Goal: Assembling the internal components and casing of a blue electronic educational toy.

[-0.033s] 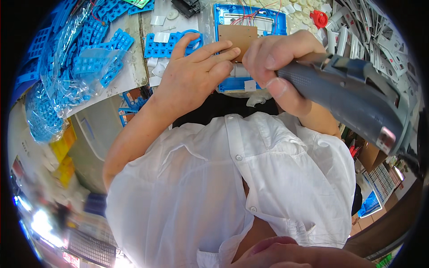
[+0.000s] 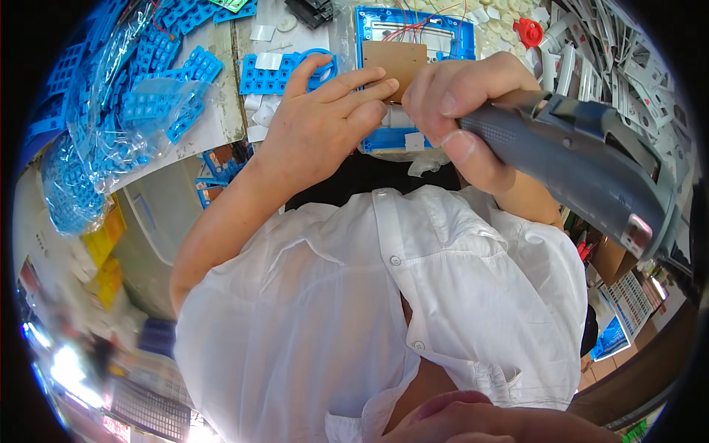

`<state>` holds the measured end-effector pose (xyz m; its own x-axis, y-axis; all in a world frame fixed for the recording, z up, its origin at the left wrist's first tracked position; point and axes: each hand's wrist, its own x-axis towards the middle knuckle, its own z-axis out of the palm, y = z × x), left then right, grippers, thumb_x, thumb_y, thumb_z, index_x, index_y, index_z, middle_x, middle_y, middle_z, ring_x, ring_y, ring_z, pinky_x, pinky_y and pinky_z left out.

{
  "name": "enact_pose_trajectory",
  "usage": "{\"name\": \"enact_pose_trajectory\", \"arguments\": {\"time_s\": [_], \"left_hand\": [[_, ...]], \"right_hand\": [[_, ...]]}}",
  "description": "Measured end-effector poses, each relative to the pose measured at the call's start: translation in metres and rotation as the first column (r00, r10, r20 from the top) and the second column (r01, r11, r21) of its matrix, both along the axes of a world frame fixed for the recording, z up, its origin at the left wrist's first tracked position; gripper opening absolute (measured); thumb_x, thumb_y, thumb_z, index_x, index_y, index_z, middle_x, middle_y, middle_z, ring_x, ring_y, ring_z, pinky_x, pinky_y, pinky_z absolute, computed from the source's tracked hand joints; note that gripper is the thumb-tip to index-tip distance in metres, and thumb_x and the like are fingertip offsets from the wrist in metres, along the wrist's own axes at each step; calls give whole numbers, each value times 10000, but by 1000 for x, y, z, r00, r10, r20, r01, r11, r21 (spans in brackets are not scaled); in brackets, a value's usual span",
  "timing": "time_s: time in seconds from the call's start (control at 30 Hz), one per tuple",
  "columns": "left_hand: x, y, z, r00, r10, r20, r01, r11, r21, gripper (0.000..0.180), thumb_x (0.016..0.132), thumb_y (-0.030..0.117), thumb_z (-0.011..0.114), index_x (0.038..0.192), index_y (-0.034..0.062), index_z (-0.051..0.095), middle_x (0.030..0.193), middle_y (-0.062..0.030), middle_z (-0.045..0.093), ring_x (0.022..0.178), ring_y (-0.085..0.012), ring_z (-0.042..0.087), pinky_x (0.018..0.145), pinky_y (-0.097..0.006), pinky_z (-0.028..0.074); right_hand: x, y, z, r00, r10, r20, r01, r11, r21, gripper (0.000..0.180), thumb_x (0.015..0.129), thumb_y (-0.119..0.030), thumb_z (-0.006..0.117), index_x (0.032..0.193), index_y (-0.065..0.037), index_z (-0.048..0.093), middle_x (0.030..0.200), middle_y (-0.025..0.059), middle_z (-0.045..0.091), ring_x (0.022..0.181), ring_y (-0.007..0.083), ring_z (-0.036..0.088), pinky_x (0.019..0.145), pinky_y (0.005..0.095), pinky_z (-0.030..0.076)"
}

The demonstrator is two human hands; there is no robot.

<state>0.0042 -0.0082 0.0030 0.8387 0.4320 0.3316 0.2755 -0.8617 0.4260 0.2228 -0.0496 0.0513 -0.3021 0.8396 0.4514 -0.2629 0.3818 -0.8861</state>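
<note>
My left hand lies with its fingers stretched out, the tips at the left edge of a brown board. That board sits in a blue plastic casing with red wires at its far end. My right hand is wrapped round a dark grey electric screwdriver, which slants from the casing up toward the right. Its working tip is hidden behind my fingers. Left of the casing, beside my left hand, is a blue key-grid panel with a small silvery piece on it.
Many blue plastic grids, some in clear bags, crowd the far left of the table. White flat parts are heaped at the far right, near a red round piece. A translucent bin stands below the table's left edge.
</note>
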Motion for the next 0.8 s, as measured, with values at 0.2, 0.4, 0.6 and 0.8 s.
{"name": "enact_pose_trajectory", "arguments": {"time_s": [0.2, 0.4, 0.6, 0.8], "left_hand": [[0, -2, -4, 999, 21, 28, -22, 999, 26, 42, 881, 120, 632, 920, 104, 628, 1247, -3, 720, 1264, -161, 606, 1094, -504, 368], [0, 0, -5, 999, 2, 40, -2, 1000, 14, 68, 874, 131, 675, 924, 102, 638, 1218, 3, 731, 1238, -159, 627, 1087, -512, 371], [3, -6, -11, 984, 85, 156, -75, 994, -74, 192, 827, 131, 787, 946, 125, 636, 1167, 1, 746, 1187, -172, 661, 1114, -564, 319], [28, -11, -9, 934, 134, 332, -90, 986, -144, 222, 823, 117, 802, 969, 137, 637, 1132, 21, 753, 1096, -172, 701, 1136, -575, 278]], "right_hand": [[-6, 2, 1, 992, -50, 115, 44, 998, 52, 169, 980, -73, 611, 1024, -78, 447, 721, 53, 539, 620, 162, 480, 600, 347, 450], [-7, 5, 0, 989, -26, 142, 16, 997, 76, 171, 974, -51, 601, 990, -76, 433, 700, 53, 529, 593, 156, 463, 563, 342, 437], [-1, 7, 9, 991, -27, -131, 20, 998, -55, 247, 987, -206, 643, 1149, -98, 492, 699, 5, 531, 593, 144, 477, 558, 319, 416], [20, 5, 41, 990, 47, -136, -51, 998, -30, 317, 981, -322, 678, 1200, -164, 513, 690, -59, 522, 597, 113, 503, 559, 301, 417]]}}
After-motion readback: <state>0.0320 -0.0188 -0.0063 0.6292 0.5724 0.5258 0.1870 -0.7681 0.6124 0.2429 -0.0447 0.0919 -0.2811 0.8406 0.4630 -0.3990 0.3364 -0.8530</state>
